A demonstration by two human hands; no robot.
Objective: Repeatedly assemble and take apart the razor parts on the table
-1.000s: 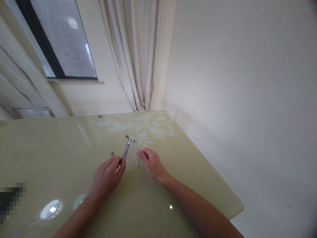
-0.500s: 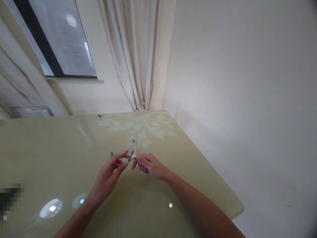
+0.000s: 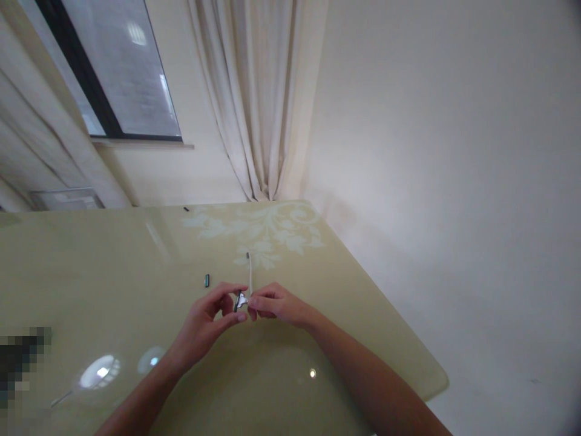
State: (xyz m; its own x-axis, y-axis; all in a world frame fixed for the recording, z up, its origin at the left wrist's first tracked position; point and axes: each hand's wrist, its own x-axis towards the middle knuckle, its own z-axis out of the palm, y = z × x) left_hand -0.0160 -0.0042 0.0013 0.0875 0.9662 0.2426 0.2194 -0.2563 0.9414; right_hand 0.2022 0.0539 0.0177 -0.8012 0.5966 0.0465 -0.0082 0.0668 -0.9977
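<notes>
A small grey metal tool (image 3: 240,300) with a dark head is pinched between both hands just above the glossy yellow-green table (image 3: 113,272). My left hand (image 3: 206,324) holds it from the left with thumb and fingertips closed. From the right, my right hand (image 3: 275,304) grips it with fingers curled. A thin white stick (image 3: 249,272) lies on the table just beyond the hands. Left of it rests a small dark teal piece (image 3: 207,280).
The table has a pale floral print (image 3: 267,230) at its far corner and a rounded right corner (image 3: 442,381). A tiny dark bit (image 3: 186,209) lies near the far edge. Curtains (image 3: 258,97) and a window (image 3: 118,72) stand behind; a blurred dark patch (image 3: 20,357) is at left.
A second ago my left hand alone held the tool upright while the right rested on the table. Both hands have since come together and now pinch the tool between them.
</notes>
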